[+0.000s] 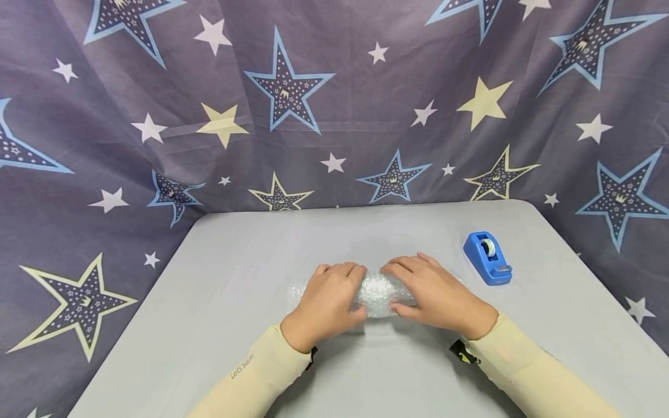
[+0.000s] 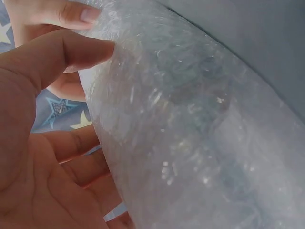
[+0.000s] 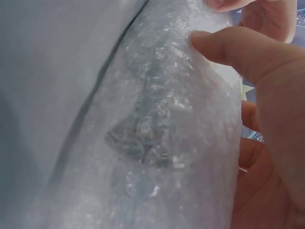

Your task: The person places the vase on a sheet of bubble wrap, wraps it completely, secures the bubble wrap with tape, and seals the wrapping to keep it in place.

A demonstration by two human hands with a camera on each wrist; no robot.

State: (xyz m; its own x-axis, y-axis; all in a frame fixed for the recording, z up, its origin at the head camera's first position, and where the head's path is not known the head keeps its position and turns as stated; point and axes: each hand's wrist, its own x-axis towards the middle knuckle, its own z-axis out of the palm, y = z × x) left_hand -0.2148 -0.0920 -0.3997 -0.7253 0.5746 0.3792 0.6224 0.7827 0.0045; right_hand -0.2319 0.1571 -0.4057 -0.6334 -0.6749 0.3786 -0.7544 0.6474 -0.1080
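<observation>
A roll of clear bubble wrap [image 1: 377,295] lies crosswise on the table, with a darker, greenish-grey shape showing blurrily through its layers in both wrist views. My left hand [image 1: 331,299] grips its left part, thumb on the near side and fingers over the far side. Gripping the right part in the same way is my right hand [image 1: 436,293]. A short stretch of wrap shows between the two hands. The left wrist view has the left thumb pressing on the bubble wrap [image 2: 167,124]; in the right wrist view the right thumb presses on the bubble wrap [image 3: 176,109].
A blue tape dispenser [image 1: 488,260] with a roll of tape stands to the right, beyond the right hand. The grey-white table [image 1: 245,249] has rounded far corners. Behind it hangs a dark curtain [image 1: 334,52] printed with stars.
</observation>
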